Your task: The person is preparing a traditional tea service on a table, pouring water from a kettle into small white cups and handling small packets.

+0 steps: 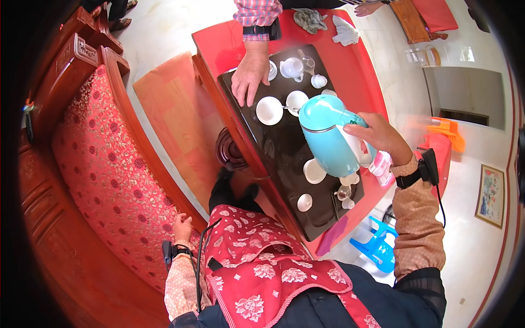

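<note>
My right hand grips the handle of a turquoise electric kettle, tilted above a dark tea tray. Its spout end points at two white bowls, a nearer-left bowl and a second bowl. A thin shiny streak shows between them and the kettle; whether it is water or metal I cannot tell. My left hand is low beside the red patterned seat cushion, fingers loosely bent, nothing visible in it. Another person's hand reaches over the tray's far left edge.
A white lidded cup and a glass strainer stand at the tray's far end. Nearer are a white bowl, a small cup and a pink-white packet. Crumpled cloths lie behind. A blue stool stands right.
</note>
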`<move>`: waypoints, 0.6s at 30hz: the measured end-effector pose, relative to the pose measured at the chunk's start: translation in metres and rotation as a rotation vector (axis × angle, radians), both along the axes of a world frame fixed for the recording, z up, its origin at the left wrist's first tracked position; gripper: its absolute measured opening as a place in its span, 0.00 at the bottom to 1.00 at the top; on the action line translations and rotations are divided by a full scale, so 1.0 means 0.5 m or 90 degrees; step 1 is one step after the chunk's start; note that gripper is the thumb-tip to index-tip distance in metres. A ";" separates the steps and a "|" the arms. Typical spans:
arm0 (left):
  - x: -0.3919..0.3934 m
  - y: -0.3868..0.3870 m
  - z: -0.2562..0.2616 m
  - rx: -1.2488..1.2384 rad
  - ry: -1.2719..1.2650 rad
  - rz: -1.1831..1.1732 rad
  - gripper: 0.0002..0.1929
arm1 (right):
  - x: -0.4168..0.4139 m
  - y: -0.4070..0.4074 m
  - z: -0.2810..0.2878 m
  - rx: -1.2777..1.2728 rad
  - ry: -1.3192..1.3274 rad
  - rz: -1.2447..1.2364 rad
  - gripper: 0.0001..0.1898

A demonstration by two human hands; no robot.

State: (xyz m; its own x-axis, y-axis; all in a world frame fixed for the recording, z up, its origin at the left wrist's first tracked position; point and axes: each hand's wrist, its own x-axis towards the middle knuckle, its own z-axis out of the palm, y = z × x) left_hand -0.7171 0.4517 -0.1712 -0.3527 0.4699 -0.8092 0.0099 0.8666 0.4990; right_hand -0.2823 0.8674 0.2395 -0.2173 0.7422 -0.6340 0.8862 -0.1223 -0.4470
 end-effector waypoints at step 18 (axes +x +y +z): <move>-0.006 -0.014 -0.001 0.002 0.009 -0.008 0.14 | 0.046 0.025 -0.026 -0.044 -0.023 -0.097 0.20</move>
